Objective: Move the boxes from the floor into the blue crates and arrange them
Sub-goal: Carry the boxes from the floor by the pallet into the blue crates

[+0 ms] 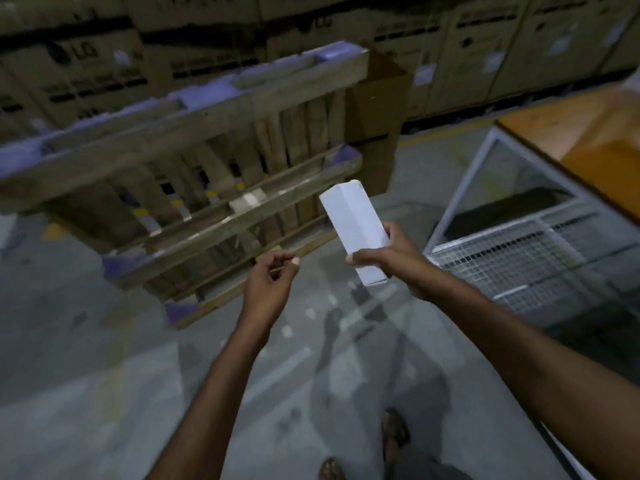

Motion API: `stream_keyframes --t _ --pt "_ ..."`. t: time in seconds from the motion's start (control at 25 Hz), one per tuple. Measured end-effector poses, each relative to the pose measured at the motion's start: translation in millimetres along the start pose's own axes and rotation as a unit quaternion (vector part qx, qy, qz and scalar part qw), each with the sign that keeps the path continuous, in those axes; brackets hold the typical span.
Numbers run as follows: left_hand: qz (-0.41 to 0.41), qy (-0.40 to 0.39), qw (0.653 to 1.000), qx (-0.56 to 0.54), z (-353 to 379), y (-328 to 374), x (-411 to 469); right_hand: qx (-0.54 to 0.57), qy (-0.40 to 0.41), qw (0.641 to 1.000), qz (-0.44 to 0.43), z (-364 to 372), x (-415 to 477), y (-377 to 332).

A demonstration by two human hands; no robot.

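Observation:
My right hand [394, 259] grips a long white box [353, 216] around its lower half, holding it tilted above the grey floor. My left hand [272, 280] hovers just left of the box with its fingers loosely curled and nothing in it. The two hands are apart. No blue crate shows in this view.
A stack of wooden pallets [194, 188] with blue-painted blocks stands ahead on the left. A white wire-mesh cage [519, 258] sits on the right beside an orange tabletop [588, 133]. Large brown cartons [86, 60] line the back. My sandalled feet [391, 434] stand on the concrete floor.

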State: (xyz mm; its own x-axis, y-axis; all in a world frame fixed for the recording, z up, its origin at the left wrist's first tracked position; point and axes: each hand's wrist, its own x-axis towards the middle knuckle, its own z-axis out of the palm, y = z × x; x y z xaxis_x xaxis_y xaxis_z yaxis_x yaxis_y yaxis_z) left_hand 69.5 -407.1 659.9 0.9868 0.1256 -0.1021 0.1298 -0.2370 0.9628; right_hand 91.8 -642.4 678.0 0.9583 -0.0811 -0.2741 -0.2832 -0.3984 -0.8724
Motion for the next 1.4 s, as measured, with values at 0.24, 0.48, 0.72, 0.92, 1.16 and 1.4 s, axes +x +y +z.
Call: stream_keyframes --t 0.24,0.48,0.72,0.92,1.16,1.4 --pt "0.103 -0.216 0.971 0.019 123 95 -63 -0.09 0.222 0.971 0.017 -115 -104 16" --pt "0.113 -0.379 0.918 -0.003 273 143 -158 -0.155 0.477 0.865 0.003 -247 -212 81" --pt "0.036 -0.508 0.857 -0.08 431 191 -300 -0.237 0.521 0.818 0.059 -372 -341 169" --pt "0.097 -0.56 0.817 -0.1 511 237 -390 -0.192 0.548 0.812 0.055 -458 -436 191" --pt "0.267 -0.564 0.778 -0.072 593 275 -430 -0.342 0.666 0.66 0.065 -539 -508 216" --pt "0.405 -0.59 0.697 -0.051 664 302 -468 -0.468 0.677 0.552 0.134 -602 -571 247"
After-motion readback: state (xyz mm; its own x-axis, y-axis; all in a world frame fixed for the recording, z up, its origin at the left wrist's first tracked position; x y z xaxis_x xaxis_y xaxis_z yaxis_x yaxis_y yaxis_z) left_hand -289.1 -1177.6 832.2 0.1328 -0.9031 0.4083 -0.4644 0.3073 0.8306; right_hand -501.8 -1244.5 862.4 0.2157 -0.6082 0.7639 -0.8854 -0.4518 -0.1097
